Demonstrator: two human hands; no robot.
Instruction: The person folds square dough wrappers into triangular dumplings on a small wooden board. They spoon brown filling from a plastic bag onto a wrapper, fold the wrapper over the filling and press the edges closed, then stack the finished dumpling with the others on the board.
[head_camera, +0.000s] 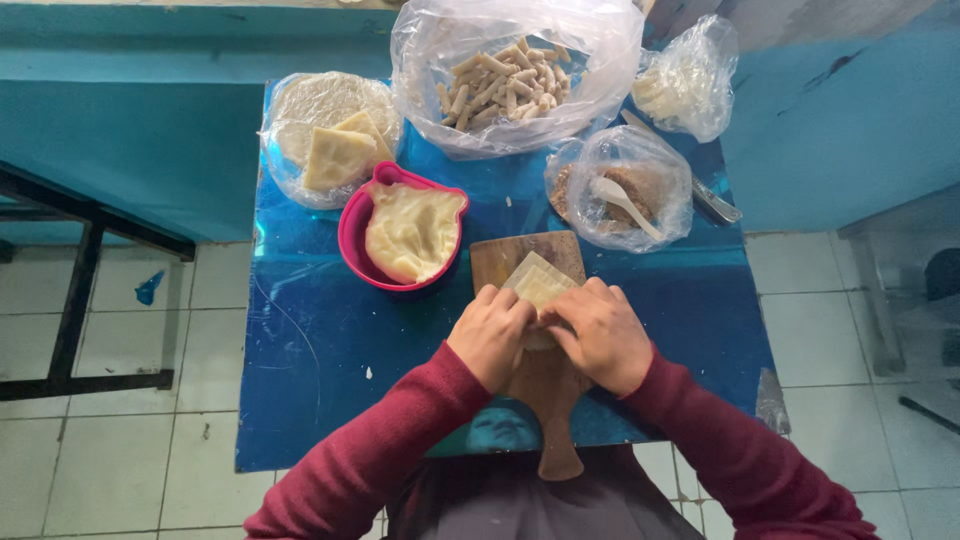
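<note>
A pale square pastry wrapper lies on a wooden board on the blue table. My left hand and my right hand both press on its near edge, fingers curled over it, folding it. The near part of the wrapper is hidden under my fingers. Both arms wear dark red sleeves.
A pink bowl of pale paste sits left of the board. Behind stand a bag of wrappers, a bag of rolled sticks, a bag of brown filling with a white spoon, another bag and a knife. Tiled floor surrounds the table.
</note>
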